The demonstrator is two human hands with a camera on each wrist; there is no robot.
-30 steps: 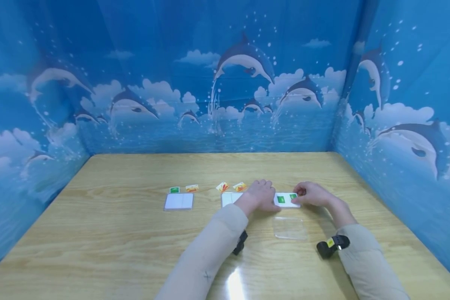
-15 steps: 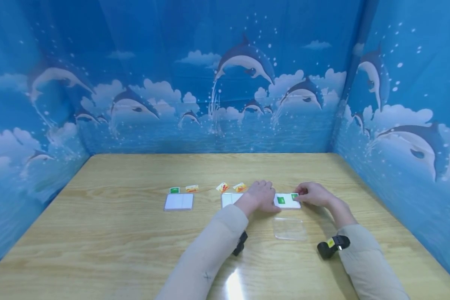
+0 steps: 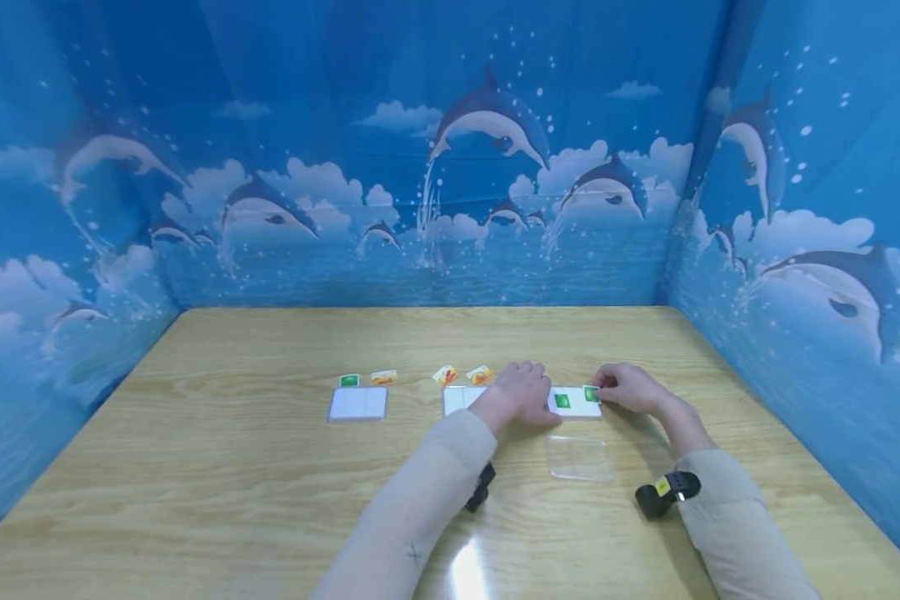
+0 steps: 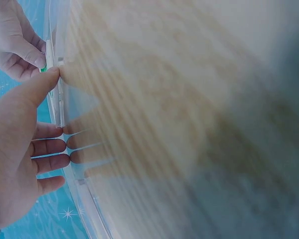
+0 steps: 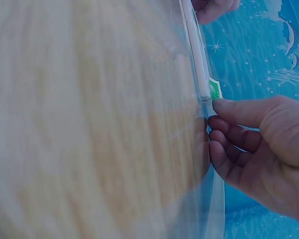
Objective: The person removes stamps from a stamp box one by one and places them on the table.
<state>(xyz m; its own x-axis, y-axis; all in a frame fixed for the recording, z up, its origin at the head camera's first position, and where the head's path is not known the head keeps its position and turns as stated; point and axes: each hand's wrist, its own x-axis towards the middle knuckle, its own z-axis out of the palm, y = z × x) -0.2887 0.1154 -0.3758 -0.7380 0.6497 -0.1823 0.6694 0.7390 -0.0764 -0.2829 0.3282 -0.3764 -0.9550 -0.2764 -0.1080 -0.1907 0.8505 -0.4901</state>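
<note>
In the head view, my right hand (image 3: 630, 388) pinches a small green picture card (image 3: 592, 394) at the right end of a white board (image 3: 581, 409). In the right wrist view, the green card (image 5: 215, 88) stands up at a tilt beside the thumb tip. Another green picture card (image 3: 562, 401) lies flat on the same board. My left hand (image 3: 522, 392) rests across the board's left part and hides it. Its fingers (image 4: 49, 147) are fairly straight in the left wrist view, fingertips on the table, with the thumb by the board's edge.
A clear plastic cover (image 3: 579, 458) lies in front of the board. Left of my left hand is another white board (image 3: 456, 398), with orange picture cards (image 3: 481, 374) behind it. Farther left lies a third white board (image 3: 357, 403), with a green card (image 3: 349, 380) and an orange card behind.
The pinched green card has shifted slightly to the right and now overlaps the board's far right corner. My left hand has stayed in place.
</note>
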